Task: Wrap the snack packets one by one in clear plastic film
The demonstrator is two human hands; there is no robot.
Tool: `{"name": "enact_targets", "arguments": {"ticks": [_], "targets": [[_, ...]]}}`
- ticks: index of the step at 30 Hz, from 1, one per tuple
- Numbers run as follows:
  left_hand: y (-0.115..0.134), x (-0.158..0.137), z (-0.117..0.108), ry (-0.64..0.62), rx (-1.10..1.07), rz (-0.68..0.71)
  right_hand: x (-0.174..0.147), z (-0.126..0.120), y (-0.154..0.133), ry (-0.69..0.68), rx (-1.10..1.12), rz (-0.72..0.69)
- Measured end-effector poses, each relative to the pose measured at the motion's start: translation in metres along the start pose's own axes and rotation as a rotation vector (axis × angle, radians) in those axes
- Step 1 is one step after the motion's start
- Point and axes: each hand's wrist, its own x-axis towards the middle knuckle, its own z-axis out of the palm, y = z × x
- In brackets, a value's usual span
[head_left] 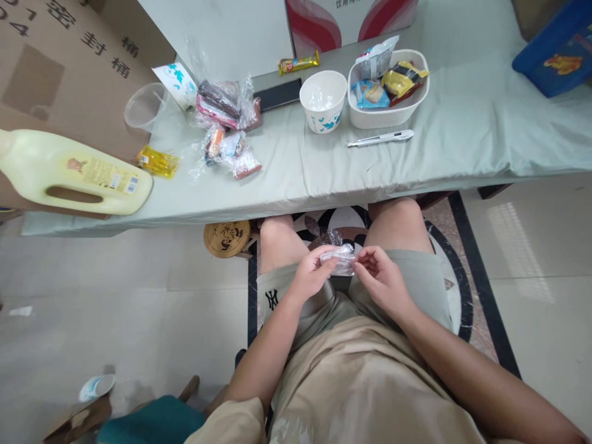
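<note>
Above my lap, a crumpled piece of clear plastic [340, 256] stretches between my two hands. My left hand [313, 271] is closed on its left side, thumb on top. At the right edge, the thumb and fingertips of my right hand [380, 279] pinch it. Whether anything is wrapped inside cannot be made out. Beyond the hands, more clear plastic film [333, 235] shows between my knees, partly hidden. On the table in front stand a paper cup [325, 121] with clear plastic in it and a white tub [388, 117] of snack packets. A white utility knife [382, 139] lies before them.
The cloth-covered table [296, 185] has its edge just past my knees. Wrapped snacks [222, 105], a black phone [280, 95] and a yellow jug [92, 176] lie on it. A blue container [555, 55] is at right. A wooden stool [226, 238] stands below.
</note>
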Motion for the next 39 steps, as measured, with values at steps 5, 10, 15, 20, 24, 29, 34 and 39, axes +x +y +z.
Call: {"name": "enact_targets", "arguments": {"ticks": [5,10,15,20,24,29,34,39], "targets": [[-0.001,0.000,0.000,0.019,-0.059,-0.052,0.002,-0.003,0.001,0.019,0.064,-0.055],[0.002,-0.001,0.003,-0.056,0.057,-0.034,0.003,0.001,-0.002,-0.142,0.105,0.020],[0.002,-0.001,0.004,-0.063,-0.050,-0.131,0.008,0.002,0.002,-0.016,0.200,0.077],[-0.001,0.001,0.001,-0.049,-0.064,-0.157,0.009,-0.003,0.000,-0.035,0.163,0.047],[0.003,0.001,-0.002,-0.182,0.018,-0.135,0.008,-0.005,-0.006,-0.143,0.044,0.044],[0.005,-0.001,-0.003,-0.190,0.000,-0.125,0.010,-0.006,-0.010,-0.178,-0.027,0.072],[0.005,0.000,-0.008,-0.162,0.047,-0.131,0.009,-0.006,-0.009,-0.168,0.052,0.090],[0.010,0.001,-0.016,-0.190,0.056,-0.099,0.007,-0.006,-0.013,-0.207,0.150,0.108]]}}
